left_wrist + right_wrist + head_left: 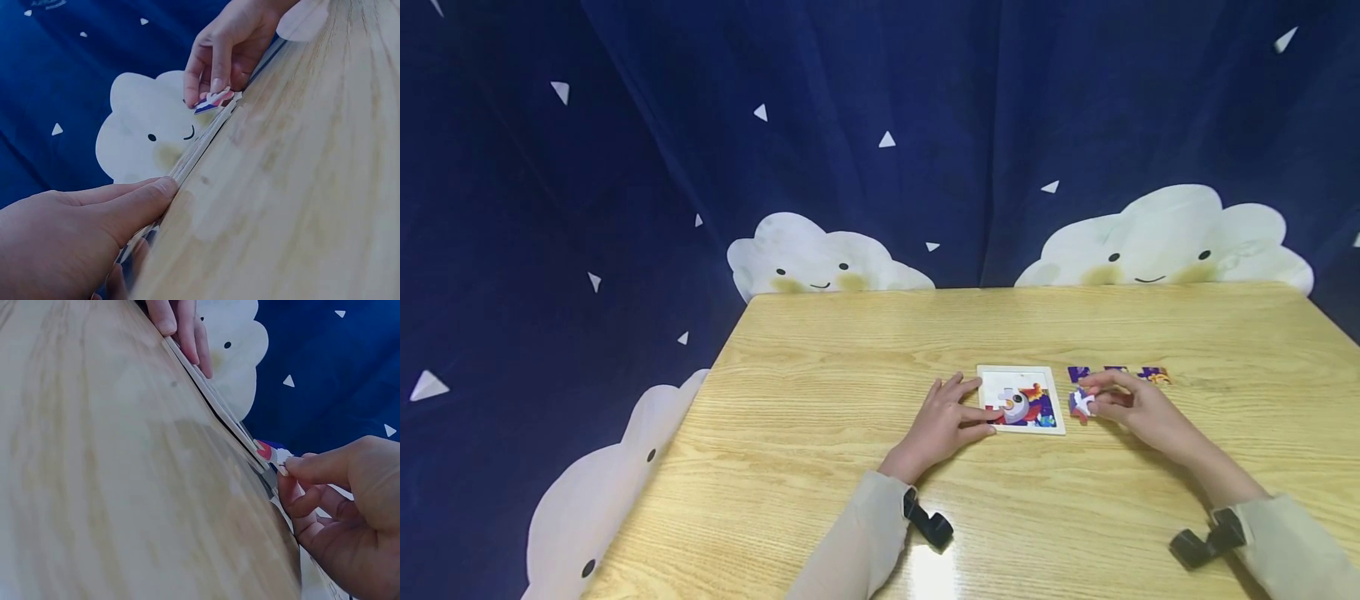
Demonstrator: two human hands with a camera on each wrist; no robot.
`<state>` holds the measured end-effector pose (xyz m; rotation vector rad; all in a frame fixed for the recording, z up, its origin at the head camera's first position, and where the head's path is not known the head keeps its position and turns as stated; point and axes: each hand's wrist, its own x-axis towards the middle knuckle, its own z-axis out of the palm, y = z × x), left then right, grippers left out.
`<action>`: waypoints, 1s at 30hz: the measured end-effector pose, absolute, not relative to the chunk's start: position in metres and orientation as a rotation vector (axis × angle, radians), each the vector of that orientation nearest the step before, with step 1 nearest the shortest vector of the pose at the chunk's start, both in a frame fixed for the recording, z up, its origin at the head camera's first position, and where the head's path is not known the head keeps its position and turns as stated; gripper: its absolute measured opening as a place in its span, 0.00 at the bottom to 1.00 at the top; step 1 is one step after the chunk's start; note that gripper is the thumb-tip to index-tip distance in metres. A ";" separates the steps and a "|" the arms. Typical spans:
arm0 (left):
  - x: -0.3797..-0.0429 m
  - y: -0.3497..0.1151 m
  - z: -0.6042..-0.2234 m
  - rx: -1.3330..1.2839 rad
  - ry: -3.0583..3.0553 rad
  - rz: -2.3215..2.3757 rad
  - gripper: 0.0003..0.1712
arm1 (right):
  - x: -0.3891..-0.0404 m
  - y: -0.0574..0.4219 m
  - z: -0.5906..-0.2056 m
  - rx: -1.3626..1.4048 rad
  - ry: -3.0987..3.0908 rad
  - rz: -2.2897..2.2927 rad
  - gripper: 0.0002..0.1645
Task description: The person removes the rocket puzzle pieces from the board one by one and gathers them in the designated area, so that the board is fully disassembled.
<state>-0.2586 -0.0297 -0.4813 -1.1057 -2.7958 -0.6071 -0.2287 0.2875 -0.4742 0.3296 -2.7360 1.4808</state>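
Observation:
A square puzzle tray [1057,402] with a white rim lies on the table, its lower part filled with joined picture pieces. My left hand [943,421] rests over the tray's left side with extended fingers. In the left wrist view its thumb [164,186] lies along the tray edge. Just right of the tray, my right hand [1138,408] pinches a jigsaw piece [1081,404] in white, purple and red between thumb and fingers. The right wrist view shows this piece [269,452] tilted at the fingertips, close to the tray's edge.
Several loose puzzle pieces [1153,374] lie in a row behind my right hand. The wooden table [820,367] ends at a dark blue curtain [850,100] printed with clouds and white triangles. Black wrist straps sit at both sleeves.

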 end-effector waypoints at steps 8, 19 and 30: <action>-0.260 -0.029 -0.483 -1.109 -2.815 -0.658 0.18 | -0.227 0.295 -0.472 0.271 -2.799 1.450 0.24; -0.259 -0.028 -0.484 -1.100 -2.794 -0.621 0.18 | -0.227 0.296 -0.472 0.308 -2.784 1.390 0.20; -0.259 -0.029 -0.484 -1.093 -2.815 -0.642 0.18 | -0.230 0.294 -0.477 0.406 -2.719 1.215 0.17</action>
